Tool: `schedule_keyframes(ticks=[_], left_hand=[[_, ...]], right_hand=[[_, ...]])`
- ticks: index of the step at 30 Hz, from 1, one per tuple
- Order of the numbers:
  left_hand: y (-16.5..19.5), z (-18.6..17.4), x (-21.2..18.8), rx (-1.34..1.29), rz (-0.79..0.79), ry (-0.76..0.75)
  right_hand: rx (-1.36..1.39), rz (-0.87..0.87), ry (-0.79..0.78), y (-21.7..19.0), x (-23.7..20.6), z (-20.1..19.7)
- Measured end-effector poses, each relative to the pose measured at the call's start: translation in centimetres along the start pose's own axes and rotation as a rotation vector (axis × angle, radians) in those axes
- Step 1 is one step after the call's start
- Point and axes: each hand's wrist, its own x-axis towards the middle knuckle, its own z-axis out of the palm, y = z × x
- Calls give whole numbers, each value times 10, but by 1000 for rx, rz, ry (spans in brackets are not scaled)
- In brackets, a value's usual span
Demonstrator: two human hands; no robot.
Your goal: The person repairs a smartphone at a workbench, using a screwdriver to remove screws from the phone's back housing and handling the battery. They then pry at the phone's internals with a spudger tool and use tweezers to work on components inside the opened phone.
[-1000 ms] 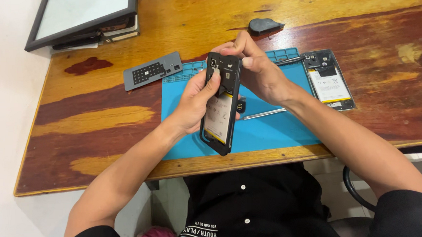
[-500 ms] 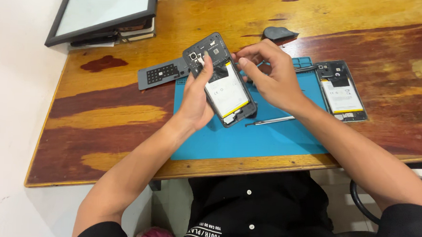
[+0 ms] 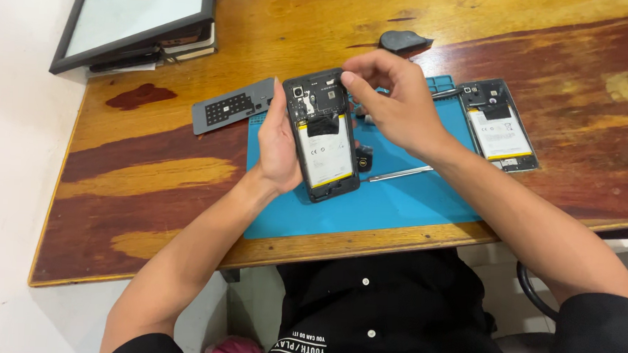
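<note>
**Opened phone held by its edges above the blue mat**

Head view: the left hand (image 3: 279, 143) curls round the left long edge of an opened smartphone (image 3: 321, 136), back cover off, white battery and dark circuit board bared. It sits tilted above the blue work mat (image 3: 397, 201), near picture centre. The right hand (image 3: 395, 102) pinches its top corner at about one o'clock, fingertips closed there. I judge it light and stiff but fragile inside; the frame edges look the safe hold, not the board or battery. A second opened phone (image 3: 500, 127) lies at three o'clock, a metal pry tool (image 3: 399, 174) at five, a grey screw tray (image 3: 234, 107) at ten.
</note>
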Motion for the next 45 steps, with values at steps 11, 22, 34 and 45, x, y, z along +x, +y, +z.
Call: schedule_keyframes(ticks=[11,22,34,45], left_hand=[[-9,7,4,71,-100,1],[-20,-8,2,290,-73,-66],[-34,-7,-15,434,80,-54],[-28,-18,-17,351,121,-59]], right_hand=[[137,57,-25,4,6,-5],[-195,-267,69,-6,5,-2],[-122,-360,24,2,10,20],[-50,-370,96,0,17,48]])
